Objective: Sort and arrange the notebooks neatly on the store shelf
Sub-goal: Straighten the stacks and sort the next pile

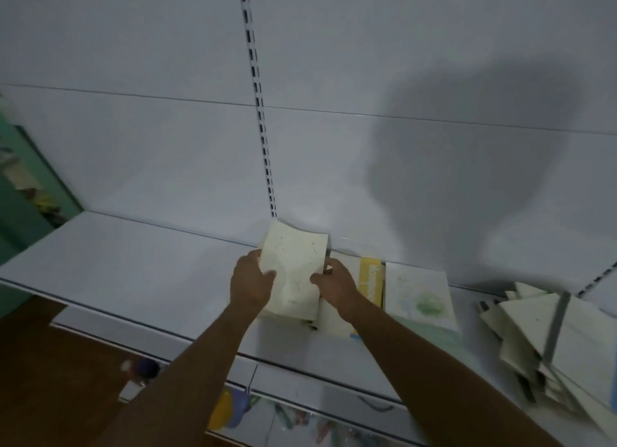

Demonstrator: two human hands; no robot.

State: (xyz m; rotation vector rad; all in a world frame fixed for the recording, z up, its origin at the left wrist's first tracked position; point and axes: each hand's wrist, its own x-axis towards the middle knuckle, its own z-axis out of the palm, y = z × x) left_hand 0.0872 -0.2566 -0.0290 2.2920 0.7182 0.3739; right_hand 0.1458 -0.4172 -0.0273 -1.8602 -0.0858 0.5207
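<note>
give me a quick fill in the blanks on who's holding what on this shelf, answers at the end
1. The cream notebook is held by ____ hands, the left hand and the right hand.
2. The notebook with a green blotch lies to the ____ of the held one.
3. A yellow strip shows just beyond the ____ hand.
4. The untidy pile sits at the shelf's far ____ end.

Missing words: both; right; right; right

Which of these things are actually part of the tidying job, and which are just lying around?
Part of the job:
- cream notebook, held by left hand and right hand
- yellow-edged notebook
- notebook with green blotch
- untidy notebook pile
- white shelf

Just lying about:
- colourful items on the lower shelf
- green fixture, far left
</note>
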